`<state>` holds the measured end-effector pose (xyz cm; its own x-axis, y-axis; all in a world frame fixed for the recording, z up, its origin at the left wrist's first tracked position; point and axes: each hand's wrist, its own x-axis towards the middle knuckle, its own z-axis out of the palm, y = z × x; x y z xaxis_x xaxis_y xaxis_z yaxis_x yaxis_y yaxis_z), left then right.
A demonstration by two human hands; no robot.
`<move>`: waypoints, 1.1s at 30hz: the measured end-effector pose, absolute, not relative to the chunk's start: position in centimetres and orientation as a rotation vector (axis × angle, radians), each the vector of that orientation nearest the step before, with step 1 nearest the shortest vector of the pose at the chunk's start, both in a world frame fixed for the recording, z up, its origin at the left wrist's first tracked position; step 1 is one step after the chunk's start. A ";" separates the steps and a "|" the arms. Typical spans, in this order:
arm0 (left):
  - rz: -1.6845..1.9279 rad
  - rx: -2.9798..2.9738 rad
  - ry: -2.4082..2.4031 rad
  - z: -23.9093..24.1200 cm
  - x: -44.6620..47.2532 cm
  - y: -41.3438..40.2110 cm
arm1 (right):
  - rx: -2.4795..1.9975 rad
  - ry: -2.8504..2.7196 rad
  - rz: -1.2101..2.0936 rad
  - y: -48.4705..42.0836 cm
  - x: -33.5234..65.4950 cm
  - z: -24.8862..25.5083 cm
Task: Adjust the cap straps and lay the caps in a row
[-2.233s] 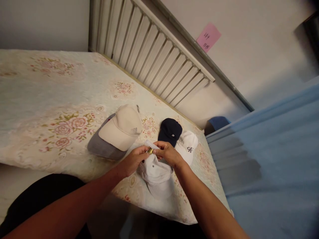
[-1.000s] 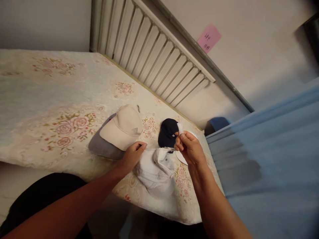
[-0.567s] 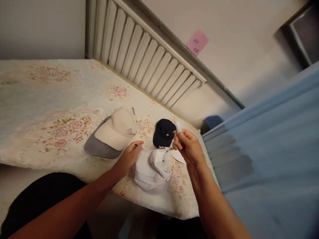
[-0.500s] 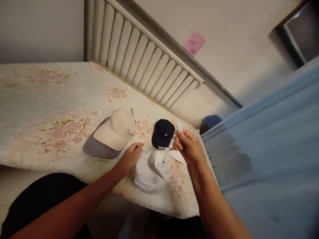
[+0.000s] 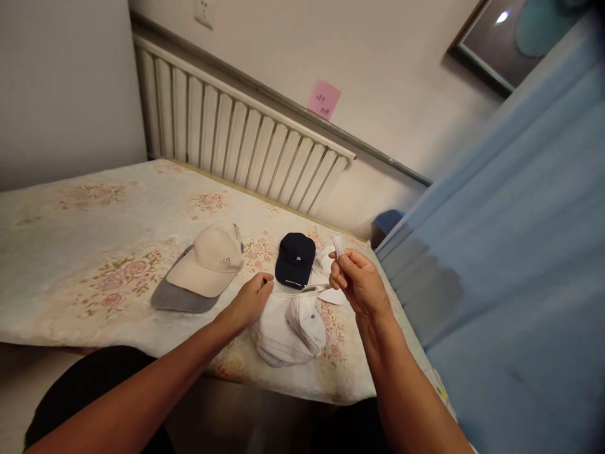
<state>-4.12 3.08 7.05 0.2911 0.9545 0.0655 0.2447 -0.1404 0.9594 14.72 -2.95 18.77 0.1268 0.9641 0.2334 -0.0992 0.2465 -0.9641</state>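
Cap of white stitched fabric is located near the front edge of a flat surface covered in pale floral-printed cloth, between two bare hands set apart. The left hand is closed at the cap's upper edge; a dark item between thumb and finger is too small for me to identify. The right hand pinches a narrow pale fabric strip, its free end pointing upward.

Just behind the cap sits a navy fabric cap with a rounded crown, pale lettering along its brim. Beside it, a white cap with a curved brim is partly hidden from me by the right hand. To the left, a smooth beige cap with a small emblem overlaps a grey cap brim.

A ribbed, cream-painted radiator borders the far side. A folded, light-blue curtain closes off the right side. A pink paper note is fixed above the radiator.
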 end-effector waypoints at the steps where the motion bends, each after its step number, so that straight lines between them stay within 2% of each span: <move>1: 0.924 1.612 1.115 7.6 -3.9 3.0 | -0.989 -1.147 0.995 -3.3 15.1 19.0; 12: 1.052 1.804 0.810 13.6 -1.4 3.3 | -0.909 -1.066 1.086 -5.8 18.6 20.0; 20: 0.959 1.938 0.674 13.8 0.1 1.3 | -0.889 -0.984 1.238 -5.0 17.0 17.6; 33: 0.900 1.913 0.789 14.6 1.6 -1.3 | -0.977 -1.149 1.147 -4.5 15.8 15.6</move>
<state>1.63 -1.34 14.57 0.5405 0.7930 0.2811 0.1758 -0.4331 0.8840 15.78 -4.50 15.64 0.0318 0.9861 0.1630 -0.1615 0.1660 -0.9728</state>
